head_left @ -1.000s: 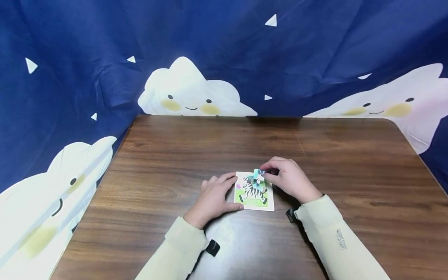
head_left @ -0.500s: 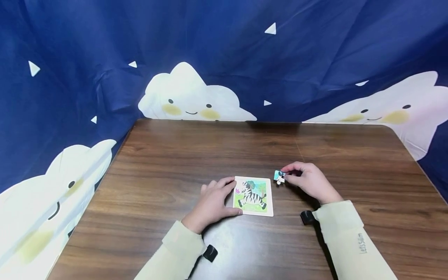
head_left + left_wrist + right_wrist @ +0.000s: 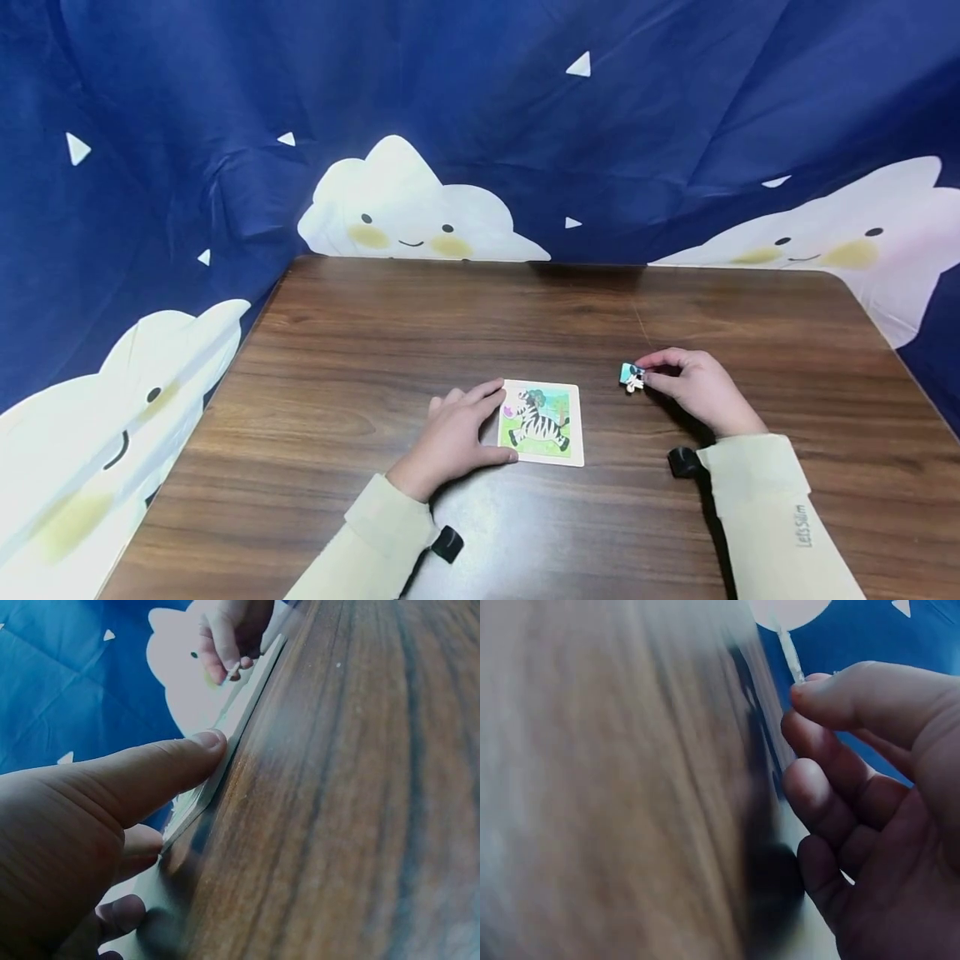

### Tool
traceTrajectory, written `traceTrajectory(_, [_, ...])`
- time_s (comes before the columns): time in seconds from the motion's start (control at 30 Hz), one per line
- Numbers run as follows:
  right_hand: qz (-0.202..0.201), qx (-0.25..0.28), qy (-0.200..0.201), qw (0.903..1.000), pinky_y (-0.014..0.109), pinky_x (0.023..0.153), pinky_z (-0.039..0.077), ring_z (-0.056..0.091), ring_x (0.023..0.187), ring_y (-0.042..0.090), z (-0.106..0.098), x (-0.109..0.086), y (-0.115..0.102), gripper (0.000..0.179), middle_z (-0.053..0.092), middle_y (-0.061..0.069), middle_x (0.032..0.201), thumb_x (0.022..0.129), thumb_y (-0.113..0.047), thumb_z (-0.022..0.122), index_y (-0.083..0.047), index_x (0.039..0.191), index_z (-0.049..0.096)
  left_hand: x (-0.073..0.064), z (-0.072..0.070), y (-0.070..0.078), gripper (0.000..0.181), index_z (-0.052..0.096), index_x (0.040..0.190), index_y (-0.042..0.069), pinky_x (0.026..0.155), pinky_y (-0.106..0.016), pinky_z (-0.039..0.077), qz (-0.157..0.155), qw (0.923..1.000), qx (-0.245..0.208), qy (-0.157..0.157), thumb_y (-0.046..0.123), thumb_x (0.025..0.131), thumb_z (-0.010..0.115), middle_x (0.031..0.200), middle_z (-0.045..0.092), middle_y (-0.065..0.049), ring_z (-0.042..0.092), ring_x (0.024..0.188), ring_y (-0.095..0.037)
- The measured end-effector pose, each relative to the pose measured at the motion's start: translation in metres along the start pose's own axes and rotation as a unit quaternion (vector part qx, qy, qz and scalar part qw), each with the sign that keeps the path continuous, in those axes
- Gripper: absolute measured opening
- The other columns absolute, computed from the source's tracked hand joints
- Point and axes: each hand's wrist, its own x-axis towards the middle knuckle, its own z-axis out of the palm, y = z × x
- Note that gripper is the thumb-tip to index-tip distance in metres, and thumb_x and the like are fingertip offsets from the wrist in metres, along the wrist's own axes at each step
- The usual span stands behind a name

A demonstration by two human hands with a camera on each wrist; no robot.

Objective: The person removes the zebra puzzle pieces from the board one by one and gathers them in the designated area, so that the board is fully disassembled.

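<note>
Head view gives me both hands on the wood-grain table (image 3: 375,350), with the zebra jigsaw board (image 3: 540,423) lying flat between them. It sits just right of the left hand (image 3: 459,429), whose thumb touches the near left corner while the index finger reaches the far left corner. I read that hand as spread along the board's left side, the fingers relaxed rather than curled round it. From the left wrist camera I see the thumb lying nearly straight on the board's pale rim.

Well to the right of the board, the right hand (image 3: 697,392) pinches a small turquoise, black and white jigsaw piece (image 3: 632,377) between thumb and index finger. The piece pokes out on the left of the fingertips — toward the board, but well apart from it. On my right wrist feed it shows edge-on and thin, with a strip of blue between it and the wood, so I take it as held off the tabletop. Its printed picture is too small for me to make out.

Each arm wears a cream sleeve (image 3: 375,542) — dark lettering runs along the right one — and a black strap block (image 3: 447,543) sits by each wrist. Past the far edge hangs a blue backdrop (image 3: 450,75) with a smiling white cloud (image 3: 420,208) left of centre.
</note>
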Motion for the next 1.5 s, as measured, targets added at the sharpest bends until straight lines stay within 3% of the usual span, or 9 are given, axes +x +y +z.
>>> traceTrajectory(0.43, [-0.004, -0.032, -0.006, 0.9995, 0.042, 0.09, 0.041, 0.06, 0.109, 0.029, -0.013, 0.015, 0.013, 0.022, 0.071, 0.015, 0.115, 0.094, -0.023, 0.071, -0.01, 0.111, 0.076, 0.002, 0.001, -0.005, 0.087, 0.054, 0.147, 0.016, 0.08, -0.035, 0.03, -0.001, 1.0, -0.003, 0.002, 0.057, 0.075, 0.081, 0.155, 0.044, 0.009, 0.05, 0.103, -0.016])
traceTrajectory(0.73, [-0.023, -0.037, -0.027, 0.9987, 0.035, 0.086, 0.041, 0.06, 0.102, 0.026, -0.016, 0.021, 0.015, 0.018, 0.072, 0.013, 0.11, 0.093, -0.016, 0.071, -0.008, 0.108, 0.076, 0.002, 0.0, -0.003, 0.087, 0.054, 0.146, 0.017, 0.079, -0.034, 0.029, -0.001, 1.0, -0.005, 0.001, 0.057, 0.074, 0.081, 0.156, 0.043, 0.01, 0.05, 0.101, -0.015])
traceTrajectory(0.93, [-0.028, -0.031, -0.033, 0.9986, 0.04, 0.088, 0.041, 0.06, 0.106, 0.029, -0.014, 0.022, 0.014, 0.017, 0.071, 0.016, 0.111, 0.092, -0.013, 0.071, -0.007, 0.107, 0.076, 0.002, 0.001, -0.003, 0.088, 0.053, 0.147, 0.017, 0.079, -0.034, 0.03, -0.001, 1.0, -0.006, -0.003, 0.057, 0.075, 0.08, 0.156, 0.042, 0.011, 0.05, 0.103, -0.015])
traceTrajectory(1.13, [-0.038, -0.038, -0.019, 0.9984, 0.029, 0.082, 0.042, 0.061, 0.096, 0.021, -0.014, 0.02, 0.018, 0.017, 0.073, 0.013, 0.108, 0.094, -0.012, 0.068, -0.008, 0.108, 0.076, 0.003, 0.003, -0.003, 0.086, 0.054, 0.146, 0.016, 0.078, -0.033, 0.029, 0.0, 0.9999, -0.01, 0.0, 0.056, 0.074, 0.081, 0.155, 0.044, 0.01, 0.05, 0.101, -0.015])
traceTrajectory(1.37, [-0.027, -0.033, -0.01, 0.999, 0.031, 0.078, 0.041, 0.057, 0.089, 0.023, -0.012, 0.018, 0.02, 0.019, 0.072, 0.011, 0.103, 0.096, -0.016, 0.066, -0.006, 0.11, 0.074, 0.002, 0.002, -0.003, 0.085, 0.055, 0.146, 0.016, 0.078, -0.033, 0.029, 0.001, 1.0, -0.008, 0.004, 0.055, 0.075, 0.082, 0.155, 0.044, 0.01, 0.05, 0.101, -0.015])
traceTrajectory(1.5, [-0.017, -0.027, 0.012, 0.9994, 0.031, 0.08, 0.04, 0.057, 0.094, 0.023, -0.01, 0.016, 0.016, 0.021, 0.073, 0.011, 0.105, 0.097, -0.023, 0.065, -0.008, 0.109, 0.074, 0.002, 0.001, -0.004, 0.085, 0.055, 0.146, 0.015, 0.079, -0.034, 0.028, 0.001, 0.9999, -0.012, 0.001, 0.054, 0.076, 0.081, 0.155, 0.044, 0.009, 0.05, 0.102, -0.016])
